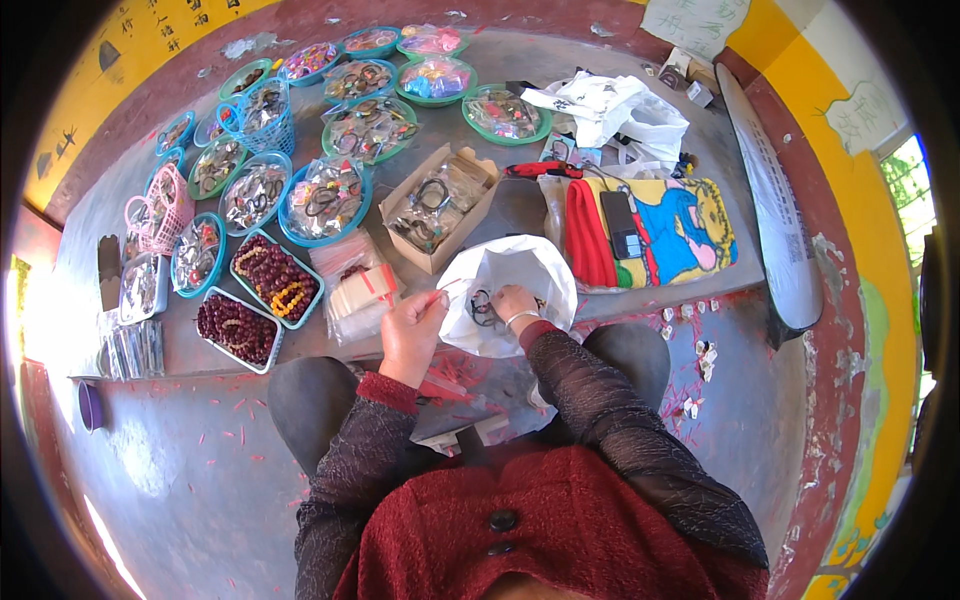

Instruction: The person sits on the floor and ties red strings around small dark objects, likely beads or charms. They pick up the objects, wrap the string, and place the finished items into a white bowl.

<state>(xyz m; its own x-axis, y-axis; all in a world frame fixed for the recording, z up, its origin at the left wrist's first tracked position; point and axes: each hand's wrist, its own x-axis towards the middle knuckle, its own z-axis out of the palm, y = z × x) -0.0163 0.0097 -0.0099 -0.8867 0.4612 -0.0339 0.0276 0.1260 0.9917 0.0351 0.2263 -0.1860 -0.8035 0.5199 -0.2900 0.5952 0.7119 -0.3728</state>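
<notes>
A white plastic bag [462,335] stands open at the table's front edge, between my knees. Dark looped bracelets [483,310] lie inside it. My right hand [515,303] is down in the bag beside them, fingers curled together; what they grip is hidden. Just left of the bag, my left hand [410,335] is raised and closed in a pinch. A thin reddish strand shows at its fingertips, too small to make out. Near that hand are clear packets with red edges [362,290] in a plastic sleeve.
An open cardboard box [437,255] of bagged bracelets stands behind the bag. Bead trays [262,366] and several baskets [368,205] fill the left. At right lie a folded colourful towel [700,270] with a phone [618,212] and another white bag [605,105]. Red scraps litter the floor.
</notes>
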